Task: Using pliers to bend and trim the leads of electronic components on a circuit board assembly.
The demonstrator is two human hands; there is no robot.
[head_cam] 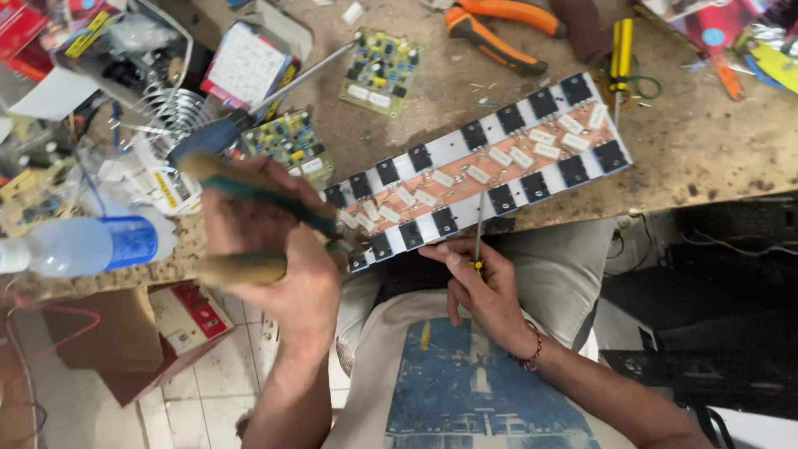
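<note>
A long circuit board (482, 170) with black transistors along both edges and white resistors down its copper middle lies slanted on the workbench (706, 141). My left hand (266, 249) grips green-handled pliers (274, 195) whose jaws reach the board's near-left end. My right hand (486, 287), below the board's near edge, holds a thin screwdriver (480, 224) with its shaft pointing up onto the board.
Two small green circuit boards (381, 71) (287, 141) lie behind. Orange-handled pliers (499, 29) and a yellow-handled tool (621, 54) rest at the back. A soldering iron (249, 112) sits by a coil stand (170, 112); a clear bottle (79, 245) stands left. Boxes (179, 320) sit on the floor.
</note>
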